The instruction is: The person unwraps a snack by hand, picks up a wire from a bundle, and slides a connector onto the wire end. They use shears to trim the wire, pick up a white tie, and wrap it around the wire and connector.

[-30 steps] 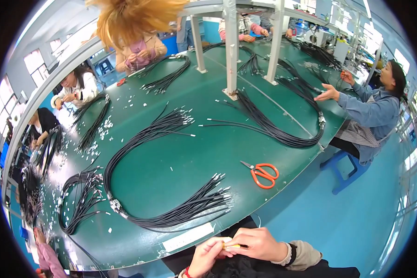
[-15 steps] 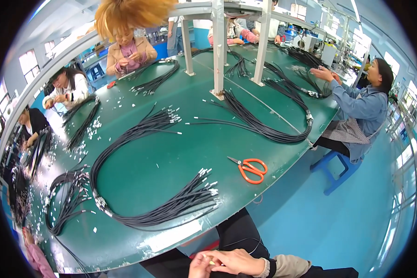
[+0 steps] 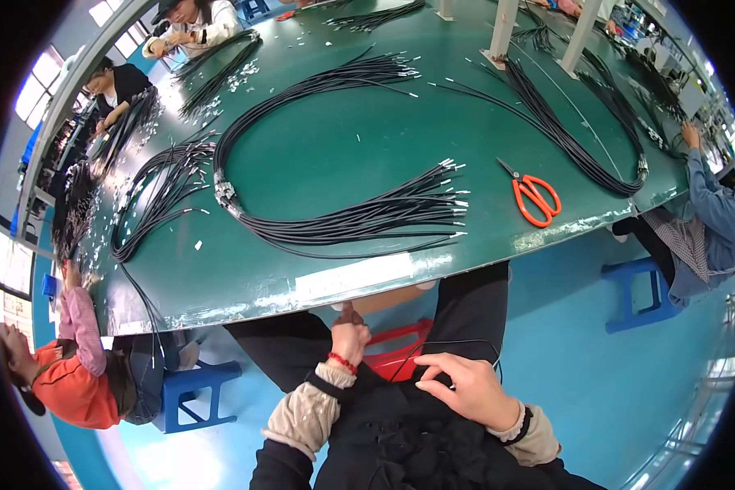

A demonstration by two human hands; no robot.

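Observation:
My left hand [image 3: 351,333] hangs below the edge of the green table [image 3: 335,147], over my black trousers. Its fingers are curled, and whether anything is in them is hidden. A red band circles that wrist. My right hand [image 3: 465,390] rests on my lap with its fingertips pressed on a thin black wire [image 3: 459,342]. The wire loops up and around to the right of the hand. On the table just above lies a curved bundle of black cables [image 3: 359,220] with metal tips fanned out to the right.
Orange-handled scissors [image 3: 536,198] lie on the table right of the bundle. More cable bundles [image 3: 580,139] spread farther back. A red stool [image 3: 400,353] shows between my legs, and blue stools [image 3: 189,390] stand either side. Other people sit around the table.
The view has tilted down toward my lap. My hands, together a second ago, have separated: the left reaches toward the table edge and the right lies on my lap over the wire.

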